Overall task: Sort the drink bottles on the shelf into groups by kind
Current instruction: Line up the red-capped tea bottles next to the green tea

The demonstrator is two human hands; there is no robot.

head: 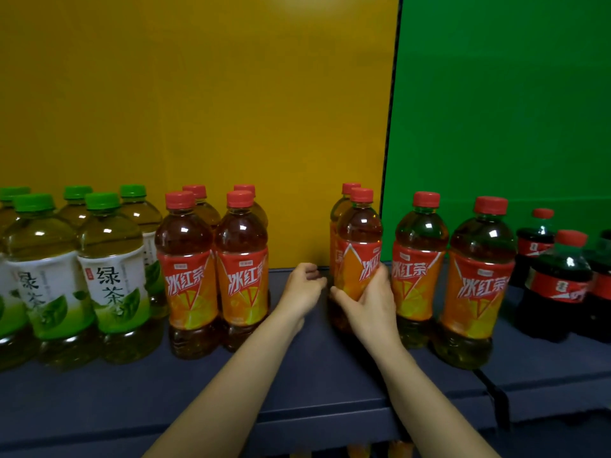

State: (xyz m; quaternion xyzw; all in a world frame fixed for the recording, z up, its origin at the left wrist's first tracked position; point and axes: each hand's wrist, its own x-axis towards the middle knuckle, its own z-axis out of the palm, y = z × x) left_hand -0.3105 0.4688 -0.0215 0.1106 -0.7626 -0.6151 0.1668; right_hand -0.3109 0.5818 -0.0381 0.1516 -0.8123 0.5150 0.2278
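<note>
On the dark-blue shelf (297,375), backed by a yellow panel (198,94) and a green panel (496,94), the right hand (370,302) grips an iced-tea bottle (358,239); the left hand (302,285) is loosely curled, empty.

The person's right hand (370,302) is gripping an iced tea bottle (358,233) around its orange label, holding it upright over the dark blue shelf (231,385). A second red-capped bottle (348,188) is peeking out just behind it. The left hand (302,287) is hovering just beside, in the gap, fingers loosely curled and holding nothing. To the left, a cluster of four iced teas (243,259) is standing tight against the green tea bottles (109,269) grouped beyond. To the right, a pair of iced teas (479,279) is standing side by side, and cola bottles (562,276) are sitting at the far end. A yellow panel (198,94) and a green panel (496,94) are backing the shelf.
</note>
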